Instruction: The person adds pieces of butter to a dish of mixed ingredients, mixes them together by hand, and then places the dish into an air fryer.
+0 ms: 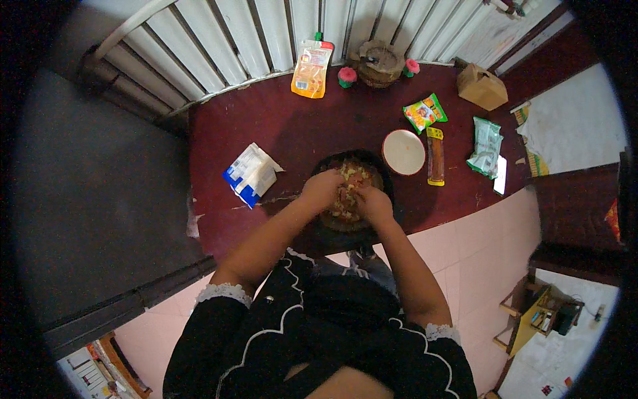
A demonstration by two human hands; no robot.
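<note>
A dark round pan (344, 242) rests at the table's front edge before me. In it lies a brownish food mixture (346, 212) with pale yellow crumbly bits on top. My left hand (324, 189) reaches over the pan from the left, its fingertips down at the food. From the right, my right hand (374, 203) comes in with its fingers bent close to those of the left. Whether either hand pinches a piece of food is hard to make out. A white bowl (403, 152) with a reddish rim stands just right of the pan.
The dark red table (239, 119) carries a white-and-blue packet (252, 174), a spouted pouch (312, 70), a green-yellow snack packet (425, 112), a long yellow-ended packet (435, 157), a pale green packet (486, 144), a cardboard box (482, 87) and a round brown pot (379, 65) by the white slatted barrier (269, 35).
</note>
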